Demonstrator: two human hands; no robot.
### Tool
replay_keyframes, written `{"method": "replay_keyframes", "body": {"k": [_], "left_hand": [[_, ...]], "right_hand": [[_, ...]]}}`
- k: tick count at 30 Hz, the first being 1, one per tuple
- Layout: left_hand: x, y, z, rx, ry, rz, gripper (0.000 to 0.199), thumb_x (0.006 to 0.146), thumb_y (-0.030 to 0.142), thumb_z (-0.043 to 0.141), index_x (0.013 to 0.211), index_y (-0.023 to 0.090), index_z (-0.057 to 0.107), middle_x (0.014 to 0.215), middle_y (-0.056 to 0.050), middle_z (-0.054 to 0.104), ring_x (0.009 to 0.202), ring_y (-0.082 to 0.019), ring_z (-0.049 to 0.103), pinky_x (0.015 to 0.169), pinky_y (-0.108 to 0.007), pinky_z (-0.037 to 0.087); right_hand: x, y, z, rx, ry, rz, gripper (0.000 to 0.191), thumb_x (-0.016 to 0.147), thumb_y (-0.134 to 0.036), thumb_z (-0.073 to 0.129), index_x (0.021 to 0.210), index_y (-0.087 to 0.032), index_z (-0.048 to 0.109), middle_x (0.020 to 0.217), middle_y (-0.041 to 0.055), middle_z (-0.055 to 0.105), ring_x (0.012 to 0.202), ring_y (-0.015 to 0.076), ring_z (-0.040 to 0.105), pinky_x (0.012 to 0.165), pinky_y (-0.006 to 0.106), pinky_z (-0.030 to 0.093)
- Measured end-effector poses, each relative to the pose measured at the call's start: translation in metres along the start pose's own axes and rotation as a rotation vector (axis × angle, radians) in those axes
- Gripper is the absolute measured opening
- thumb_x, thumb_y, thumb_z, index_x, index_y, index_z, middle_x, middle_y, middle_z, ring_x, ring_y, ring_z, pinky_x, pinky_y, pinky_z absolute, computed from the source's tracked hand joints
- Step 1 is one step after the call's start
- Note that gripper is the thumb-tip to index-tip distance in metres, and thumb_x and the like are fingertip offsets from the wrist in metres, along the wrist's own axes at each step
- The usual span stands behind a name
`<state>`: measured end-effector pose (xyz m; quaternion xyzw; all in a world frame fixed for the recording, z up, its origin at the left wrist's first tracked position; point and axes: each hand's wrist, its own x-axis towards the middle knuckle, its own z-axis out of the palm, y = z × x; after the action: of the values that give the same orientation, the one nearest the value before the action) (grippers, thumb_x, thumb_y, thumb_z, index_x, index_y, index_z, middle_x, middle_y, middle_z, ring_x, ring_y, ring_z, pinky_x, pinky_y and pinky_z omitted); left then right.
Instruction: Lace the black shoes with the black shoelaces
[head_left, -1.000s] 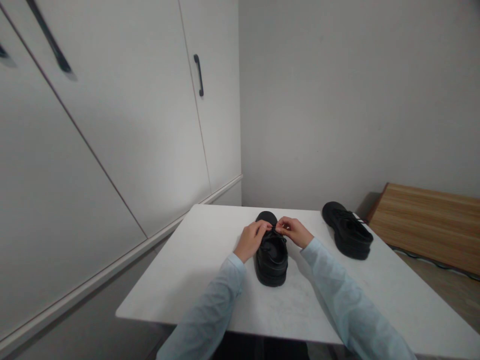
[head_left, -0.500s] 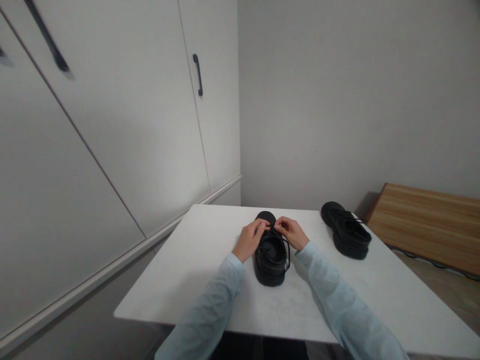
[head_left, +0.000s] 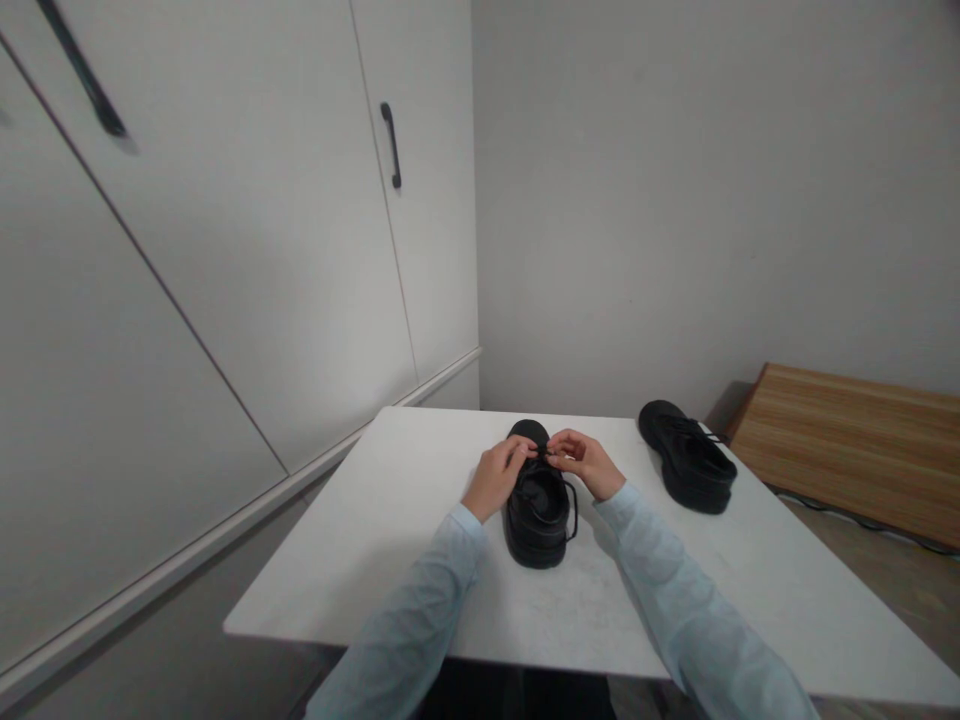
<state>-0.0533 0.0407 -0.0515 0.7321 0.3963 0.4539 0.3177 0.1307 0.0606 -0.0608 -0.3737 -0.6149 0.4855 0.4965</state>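
A black lace-up shoe (head_left: 535, 540) stands upright on the white table, its toe pointing away from me and its heel towards me. Over the lacing, my left hand (head_left: 496, 474) is closed in a pinch on the black shoelace from the left side. My right hand (head_left: 587, 462) pinches the shoelace (head_left: 576, 510) from the right, its thumb and fingertips close to those of the left. A loop of lace hangs down the shoe's right side. The fingers partly hide the lacing, so the exact state of the knot cannot be made out.
A second black shoe (head_left: 694, 465) stands near the table's right edge. White cabinets with a dark handle (head_left: 391, 145) rise on the left. Beyond the white table (head_left: 360, 530), at the right, is a wooden board-like surface (head_left: 855, 450) with a cable below it.
My right hand's fingers have shifted slightly on the lace and come a little nearer the left fingertips. The whole view has moved slightly; the shoes stay in place on the table.
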Motion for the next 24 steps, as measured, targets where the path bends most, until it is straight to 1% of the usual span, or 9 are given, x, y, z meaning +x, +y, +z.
{"method": "replay_keyframes", "body": {"k": [3,6,8,10,14,17,20,22,24], "left_hand": [[-0.0002,0.0000,-0.0003,-0.005,-0.003,0.007,0.034,0.091,0.038,0.034,0.095,0.019,0.062,0.092,-0.004,0.070,0.090,-0.016,0.065,0.084,-0.028,0.046],[-0.0002,0.0003,-0.0003,-0.009,-0.006,0.006,0.035,0.092,0.039,0.034,0.093,0.018,0.061,0.093,-0.004,0.070,0.091,-0.016,0.064,0.085,-0.027,0.045],[-0.0001,0.0006,-0.0002,-0.013,-0.007,0.007,0.035,0.092,0.039,0.033,0.093,0.018,0.061,0.093,-0.004,0.070,0.091,-0.016,0.064,0.085,-0.028,0.045],[0.0001,0.0008,0.0000,-0.012,-0.007,0.011,0.035,0.092,0.039,0.033,0.092,0.018,0.062,0.093,-0.004,0.070,0.091,-0.016,0.065,0.085,-0.028,0.045],[0.0003,0.0009,0.0000,0.010,0.006,0.017,0.035,0.091,0.039,0.034,0.092,0.019,0.062,0.092,-0.004,0.070,0.090,-0.016,0.064,0.085,-0.028,0.045],[0.0003,0.0007,-0.0003,0.018,0.008,0.028,0.036,0.091,0.039,0.034,0.092,0.019,0.063,0.092,-0.004,0.069,0.090,-0.016,0.064,0.084,-0.028,0.046],[0.0005,0.0001,-0.0005,0.035,0.001,0.031,0.036,0.092,0.040,0.033,0.092,0.019,0.063,0.092,-0.004,0.069,0.091,-0.016,0.063,0.085,-0.028,0.045],[0.0008,-0.0006,-0.0004,0.045,-0.009,0.023,0.036,0.092,0.040,0.033,0.093,0.019,0.062,0.092,-0.004,0.069,0.091,-0.016,0.063,0.085,-0.028,0.045],[0.0011,-0.0015,-0.0001,0.049,-0.017,0.016,0.036,0.092,0.040,0.033,0.093,0.018,0.062,0.092,-0.004,0.068,0.091,-0.016,0.063,0.085,-0.028,0.044]], "right_hand": [[0.0006,0.0033,0.0027,-0.014,0.091,-0.034,0.030,0.058,-0.035,0.076,0.074,-0.017,0.059,0.070,-0.0004,0.060,0.062,0.0119,0.054,0.058,0.026,0.044],[0.0021,0.0059,0.0046,-0.055,0.161,-0.097,0.029,0.059,-0.037,0.075,0.072,-0.017,0.058,0.068,0.0002,0.059,0.062,0.0133,0.055,0.060,0.028,0.046],[0.0021,0.0060,0.0046,-0.117,0.196,-0.140,0.027,0.062,-0.038,0.073,0.072,-0.018,0.058,0.067,0.0010,0.060,0.062,0.0147,0.056,0.062,0.029,0.047],[0.0008,0.0049,0.0036,-0.231,0.232,-0.192,0.022,0.067,-0.037,0.069,0.073,-0.018,0.058,0.068,0.0023,0.061,0.064,0.0164,0.057,0.064,0.031,0.048],[-0.0034,0.0020,0.0005,-0.543,0.228,-0.341,0.012,0.078,-0.031,0.059,0.075,-0.020,0.061,0.074,0.0046,0.062,0.072,0.0191,0.059,0.072,0.034,0.048],[-0.0056,0.0004,0.0000,-0.663,0.197,-0.434,0.013,0.082,-0.028,0.054,0.076,-0.022,0.063,0.076,0.0054,0.061,0.075,0.0203,0.058,0.073,0.034,0.047],[-0.0064,-0.0018,0.0012,-0.645,0.183,-0.457,0.014,0.084,-0.029,0.052,0.081,-0.022,0.063,0.081,0.0063,0.060,0.080,0.0203,0.058,0.074,0.034,0.048],[-0.0060,-0.0028,0.0012,-0.585,0.201,-0.425,0.014,0.083,-0.032,0.054,0.084,-0.021,0.062,0.084,0.0063,0.059,0.078,0.0192,0.058,0.071,0.033,0.050],[-0.0050,-0.0026,-0.0002,-0.514,0.237,-0.366,0.018,0.080,-0.037,0.058,0.085,-0.020,0.062,0.085,0.0059,0.058,0.074,0.0175,0.058,0.067,0.031,0.051]]}}
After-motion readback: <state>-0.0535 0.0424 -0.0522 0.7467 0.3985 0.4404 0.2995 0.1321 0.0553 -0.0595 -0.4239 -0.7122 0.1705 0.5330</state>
